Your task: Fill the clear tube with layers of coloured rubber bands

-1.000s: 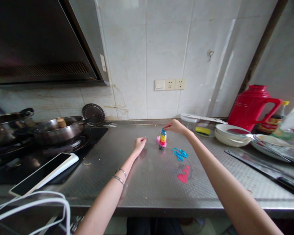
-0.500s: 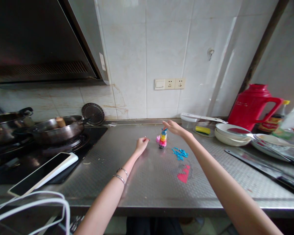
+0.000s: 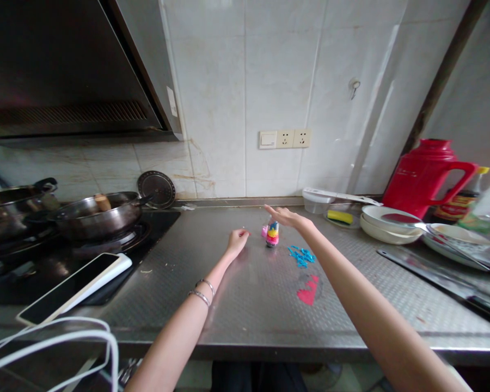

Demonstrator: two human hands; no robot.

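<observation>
A small stack of coloured bits [image 3: 272, 234], pink, yellow and blue, stands on the steel counter [image 3: 245, 294]. My right hand [image 3: 286, 217] lies flat on top of the stack with fingers stretched out, holding nothing. My left hand [image 3: 237, 240] rests on the counter a little left of the stack, fingers curled in a pinch; what it holds is too small to see. Loose blue pieces [image 3: 300, 255] lie right of the stack. A red patch [image 3: 308, 293] sits nearer to me.
A hob with a pan [image 3: 93, 215] and a pot [image 3: 8, 204] is on the left, a phone [image 3: 71, 287] with white cables at its edge. Right: red jug [image 3: 422, 175], stacked bowls [image 3: 386, 223], a long knife [image 3: 436, 277], a yellow sponge [image 3: 340, 216].
My right hand has gone from pinching the top of the stack to lying flat over it, and the stack looks shorter. My left hand has stayed put.
</observation>
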